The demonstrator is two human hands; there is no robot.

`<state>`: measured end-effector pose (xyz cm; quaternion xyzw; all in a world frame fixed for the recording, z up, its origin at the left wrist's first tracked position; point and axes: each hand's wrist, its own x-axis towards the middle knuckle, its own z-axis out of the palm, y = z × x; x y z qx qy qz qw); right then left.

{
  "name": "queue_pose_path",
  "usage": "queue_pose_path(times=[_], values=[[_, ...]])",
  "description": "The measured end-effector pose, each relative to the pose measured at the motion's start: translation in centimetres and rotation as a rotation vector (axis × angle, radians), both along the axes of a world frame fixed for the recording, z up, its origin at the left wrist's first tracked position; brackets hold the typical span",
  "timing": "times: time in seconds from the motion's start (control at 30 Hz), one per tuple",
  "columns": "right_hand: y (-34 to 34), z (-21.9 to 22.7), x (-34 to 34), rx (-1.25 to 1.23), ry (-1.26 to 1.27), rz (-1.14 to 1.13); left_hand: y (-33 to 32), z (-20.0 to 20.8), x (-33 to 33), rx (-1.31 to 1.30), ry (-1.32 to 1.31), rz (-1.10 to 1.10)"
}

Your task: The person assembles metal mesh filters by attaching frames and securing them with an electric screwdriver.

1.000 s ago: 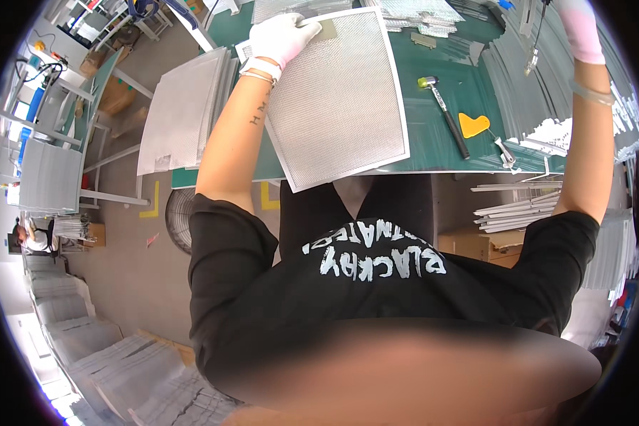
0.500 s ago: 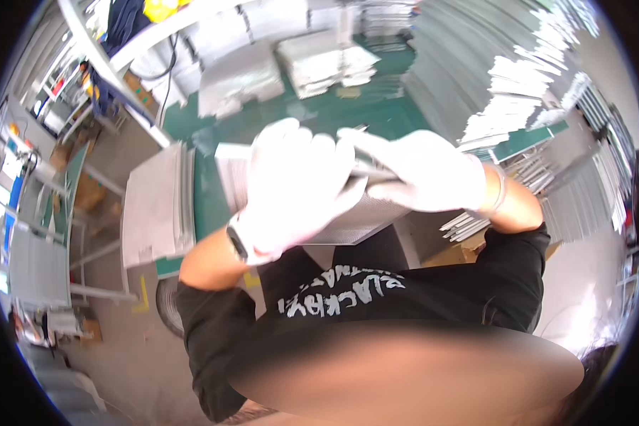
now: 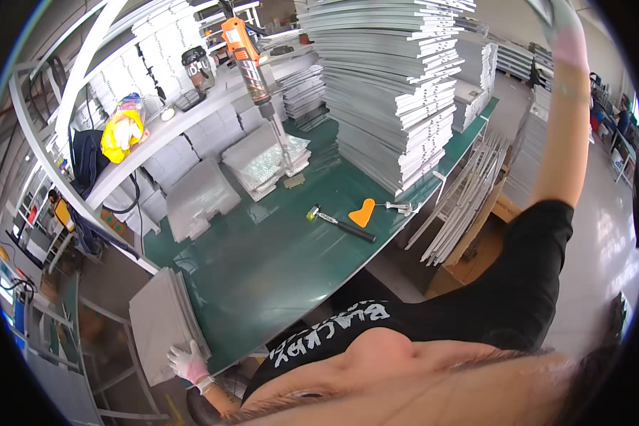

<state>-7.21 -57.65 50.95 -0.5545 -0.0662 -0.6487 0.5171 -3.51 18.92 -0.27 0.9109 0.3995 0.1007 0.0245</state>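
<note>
My left hand (image 3: 189, 362), in a white glove, lies with fingers spread on the stack of pale grey flat panels (image 3: 156, 319) at the table's left edge. Far out to the upper right, my right hand (image 3: 568, 39) is raised at the end of a stretched arm. Its gloved fingers are blurred and partly cut off at the picture's rim. A grey strip-like edge (image 3: 542, 10) shows beside them, and whether they grip it is unclear. On the green table (image 3: 255, 284) between my arms lie a hammer (image 3: 342, 226), an orange heart-shaped piece (image 3: 363, 212) and a small metal tool (image 3: 396, 206).
A tall stack of grey panels (image 3: 376, 92) stands on the table's right side. An orange power screwdriver (image 3: 243, 50) hangs over bubble-wrapped panels (image 3: 255, 160). Behind is a shelf (image 3: 149, 153) with a yellow bag (image 3: 121, 138). Long strips (image 3: 468, 199) stand by a cardboard box (image 3: 468, 259) at right.
My hands have come apart from the perforated grey piece before me. The left went down onto the left stack; the right swung far to the upper right. The tools now show.
</note>
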Motion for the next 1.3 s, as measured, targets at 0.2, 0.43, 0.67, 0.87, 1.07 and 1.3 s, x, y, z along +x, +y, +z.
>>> queue_pose_path(times=[0.2,0.43,0.67,0.87,1.07,1.3], values=[[-5.2,9.4,10.3,0.123,-0.08,0.165,-2.5,5.5,-1.1,-0.199,0.072,0.115],[-1.5,9.7,16.3,-0.175,0.295,-0.37,5.3,1.1,-2.6,-0.091,0.08,-0.146],[-1.2,6.2,17.3,-0.279,0.018,-0.625,9.8,9.6,-4.3,-0.525,-0.64,-0.228],[7.5,-11.6,14.2,-0.476,-0.025,-0.458,2.3,14.5,-5.4,-0.434,-0.785,-0.257],[14.9,-38.2,15.0,-0.796,0.631,0.217,-2.1,7.1,-4.1,0.156,-0.028,-0.151],[21.2,-45.4,15.4,-0.461,0.952,0.714,7.2,8.8,-7.3,-0.399,-0.633,-0.06]])
